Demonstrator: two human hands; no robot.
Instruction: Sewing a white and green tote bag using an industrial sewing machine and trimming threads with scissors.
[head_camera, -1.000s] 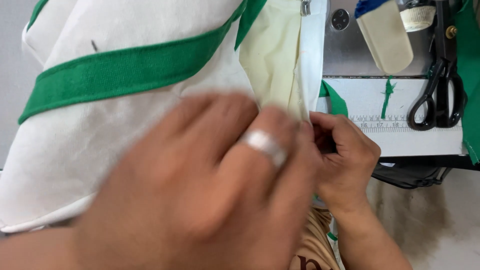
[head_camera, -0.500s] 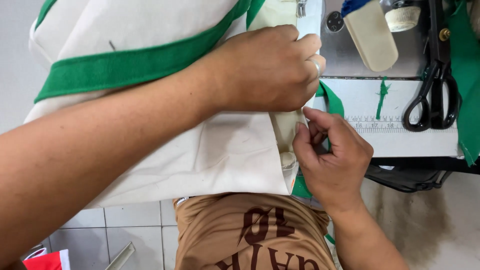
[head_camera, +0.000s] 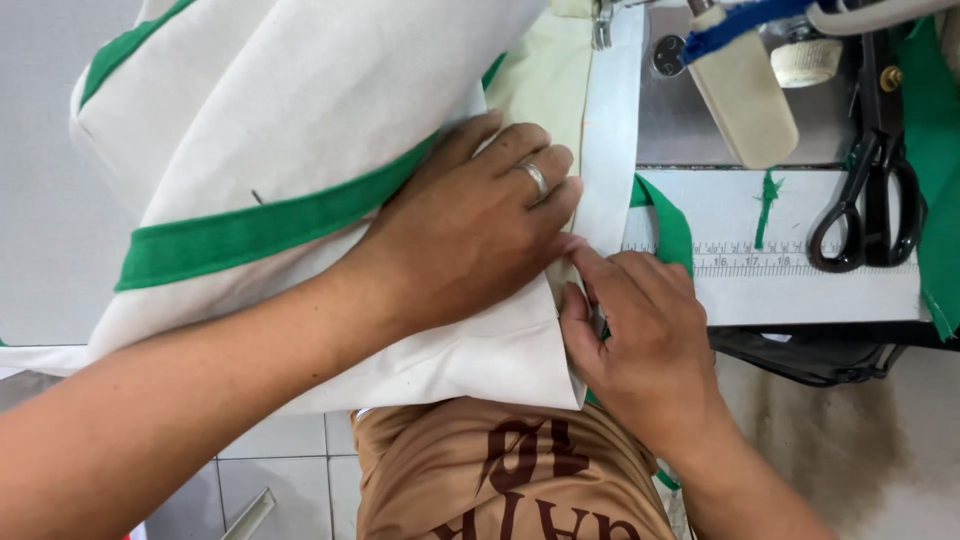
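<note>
Lower now than half a second ago, the left hand is lying flat, fingers spread, pressing down on the white fabric bag rather than gripping it; one ring is showing on it. Just right of that palm, the right hand is pinching the bag's folded edge between thumb and fingertips, nearly closed on the cloth. As I judge it, the person is lining up the seam for stitching, and feeding it forward will call for both hands holding the fold steady. One green trim band is running across the bag left of the grip. Beyond the pinching fingers, one green strip end is lying on the ruler-marked sewing machine bed. Farther right, one pair of black scissors is resting.
</note>
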